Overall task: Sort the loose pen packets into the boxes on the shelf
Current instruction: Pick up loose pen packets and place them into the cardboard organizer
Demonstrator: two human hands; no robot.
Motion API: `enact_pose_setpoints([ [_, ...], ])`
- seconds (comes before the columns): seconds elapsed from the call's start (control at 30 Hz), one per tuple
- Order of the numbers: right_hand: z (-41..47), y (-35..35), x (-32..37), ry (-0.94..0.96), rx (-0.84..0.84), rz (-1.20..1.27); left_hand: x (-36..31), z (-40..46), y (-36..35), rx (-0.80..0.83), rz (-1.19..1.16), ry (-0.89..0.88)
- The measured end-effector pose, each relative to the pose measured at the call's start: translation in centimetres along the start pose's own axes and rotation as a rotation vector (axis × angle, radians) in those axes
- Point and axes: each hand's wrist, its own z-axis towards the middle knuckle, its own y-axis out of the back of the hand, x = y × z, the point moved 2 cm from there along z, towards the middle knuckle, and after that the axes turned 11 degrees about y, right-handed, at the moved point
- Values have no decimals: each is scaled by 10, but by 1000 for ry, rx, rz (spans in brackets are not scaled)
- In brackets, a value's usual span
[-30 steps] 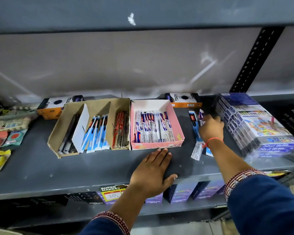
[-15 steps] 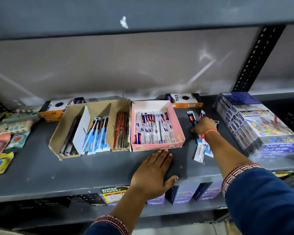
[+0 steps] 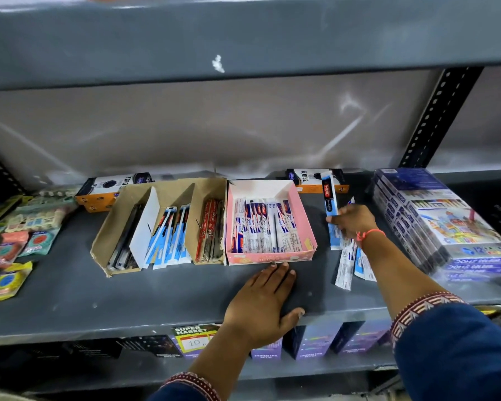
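Right hand pinches blue pen packet, packet raised upright just right of pink box. More loose packets lie under wrist, toward shelf front edge. Left hand flat, palm down, at front edge, fingertips touching pink box front wall. Brown cardboard box left of pink box, three compartments: dark pens, blue packets, red packets. Stacked colour-pencil boxes at right end.
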Motion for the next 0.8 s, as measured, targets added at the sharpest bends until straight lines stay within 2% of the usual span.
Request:
enact_pose_setpoints([
  [0.23,-23,10,34,161,8,483,1,0,-1,-26,-8,-4],
  [0.4,-70,-1,53,286,104,635,0,0,0,-31,6,-16],
  [0.57,-122,-22,53,283,152,799,-3,-1,3,-25,17,17],
  [0.8,-173,-29,54,318,270,862,-9,-9,16,-80,-160,62],
])
